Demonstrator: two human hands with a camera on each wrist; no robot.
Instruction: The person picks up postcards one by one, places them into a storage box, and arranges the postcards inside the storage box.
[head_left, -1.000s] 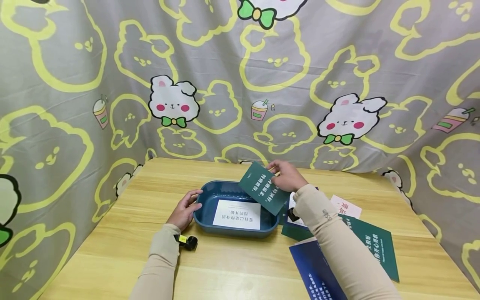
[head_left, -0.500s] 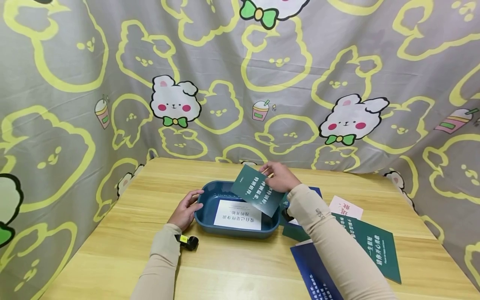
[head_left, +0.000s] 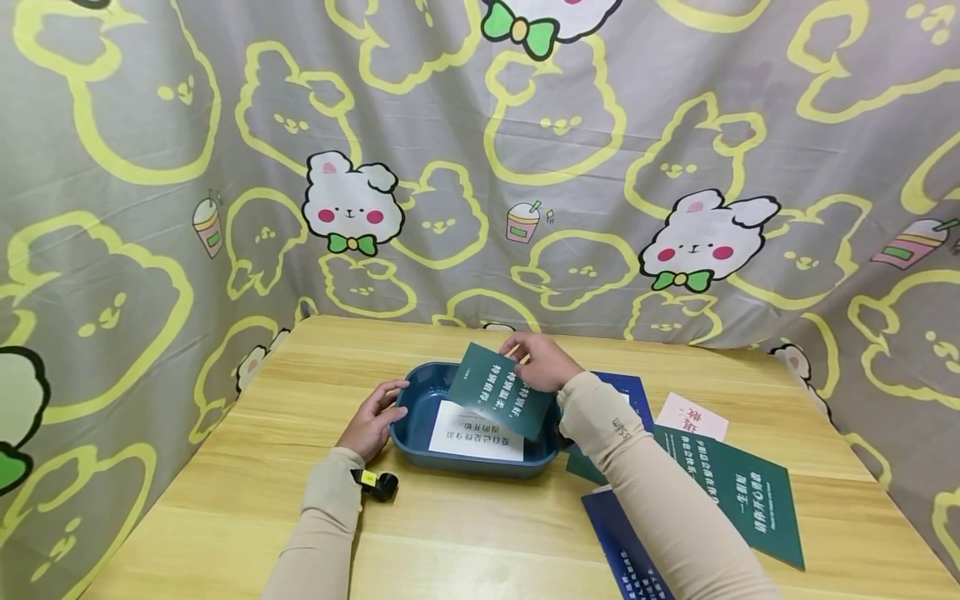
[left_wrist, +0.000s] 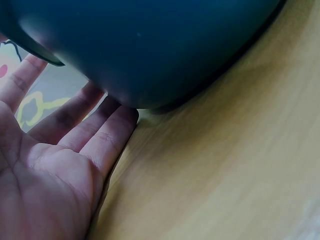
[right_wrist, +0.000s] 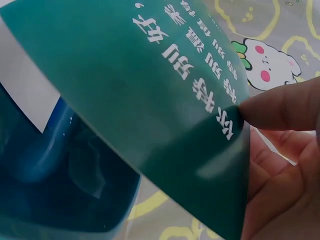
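In the head view my right hand [head_left: 546, 362] pinches a dark green card [head_left: 498, 392] with white lettering between thumb and fingers. The card is tilted over the right half of a dark blue plastic basin [head_left: 480, 468]. The right wrist view shows the thumb pressing the face of the card, which bends slightly. A white card [head_left: 465, 432] with dark lettering lies in the basin, partly covered by the green card. My left hand [head_left: 372, 421] rests at the basin's left end. In the left wrist view its extended fingers [left_wrist: 107, 137] touch the outer wall.
Right of the basin several cards lie on the wooden table [head_left: 247, 500]: a large green card [head_left: 757, 500], a pink card [head_left: 693, 414], a navy card [head_left: 626, 550] and another blue card [head_left: 626, 392], partly under the right arm. A patterned curtain [head_left: 450, 125] hangs behind.
My right hand has moved left and slightly down with the green card, which covers more of the basin and the white card. The left hand stays at the basin's end.
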